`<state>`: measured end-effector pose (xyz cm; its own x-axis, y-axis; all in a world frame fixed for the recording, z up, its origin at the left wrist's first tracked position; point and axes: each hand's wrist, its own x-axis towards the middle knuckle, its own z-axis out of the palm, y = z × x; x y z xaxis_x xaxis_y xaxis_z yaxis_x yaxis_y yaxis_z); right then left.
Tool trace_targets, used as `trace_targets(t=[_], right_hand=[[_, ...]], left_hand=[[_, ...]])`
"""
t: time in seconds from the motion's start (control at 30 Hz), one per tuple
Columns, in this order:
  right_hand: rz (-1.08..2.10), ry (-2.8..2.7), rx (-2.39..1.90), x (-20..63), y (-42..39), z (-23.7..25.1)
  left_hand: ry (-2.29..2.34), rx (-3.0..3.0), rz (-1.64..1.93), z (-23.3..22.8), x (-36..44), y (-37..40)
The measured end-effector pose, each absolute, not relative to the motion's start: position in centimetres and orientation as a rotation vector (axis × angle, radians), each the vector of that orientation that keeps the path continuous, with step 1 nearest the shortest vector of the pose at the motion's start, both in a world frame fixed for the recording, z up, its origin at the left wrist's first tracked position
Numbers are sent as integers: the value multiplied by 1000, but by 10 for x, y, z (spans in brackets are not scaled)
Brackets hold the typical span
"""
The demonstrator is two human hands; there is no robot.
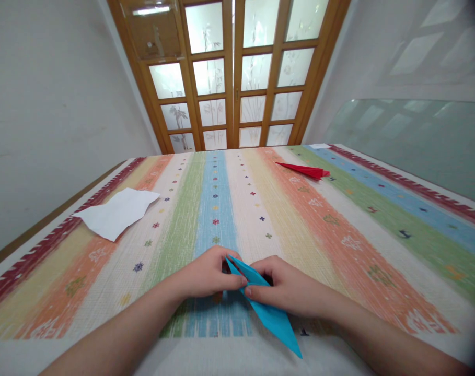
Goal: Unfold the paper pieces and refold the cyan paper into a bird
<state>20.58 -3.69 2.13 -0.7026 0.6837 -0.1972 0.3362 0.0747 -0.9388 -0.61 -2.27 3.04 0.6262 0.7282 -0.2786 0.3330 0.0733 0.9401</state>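
1. The blue folded paper [269,308], a long narrow pointed shape, lies on the counter [339,235] with its upper end caught between both hands and its sharp lower tip pointing out below the grip, towards the near edge.
2. The left hand [209,274] has its grip pinched together on the upper left edge of the blue folded paper, fingertips pressed on the fold.
3. The right hand [290,287] has its grip closed on the same upper end from the other side, thumb over the paper; the two hands touch at the fold.
4. Well beyond the grip, up and to the left, a white sheet [117,211] lies flat on the striped cloth.
5. Far beyond the grip, up and to the right, rests a red folded paper [305,169].
6. Behind the counter stands a wooden glazed door [233,78].
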Motion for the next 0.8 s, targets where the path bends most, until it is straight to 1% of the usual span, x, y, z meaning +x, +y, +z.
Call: trace_targets(t=[0.23,0.4,0.8], right_hand=[[1668,-2187,-1083,209,-37,30],[1656,-2222,-1125,212,-37,33],[1704,-2235,-1057,219,-31,33]], left_hand=[[966,1558,311,30,-9,-20],[925,1616,345,27,-14,-14],[878,1629,302,28,-38,6]])
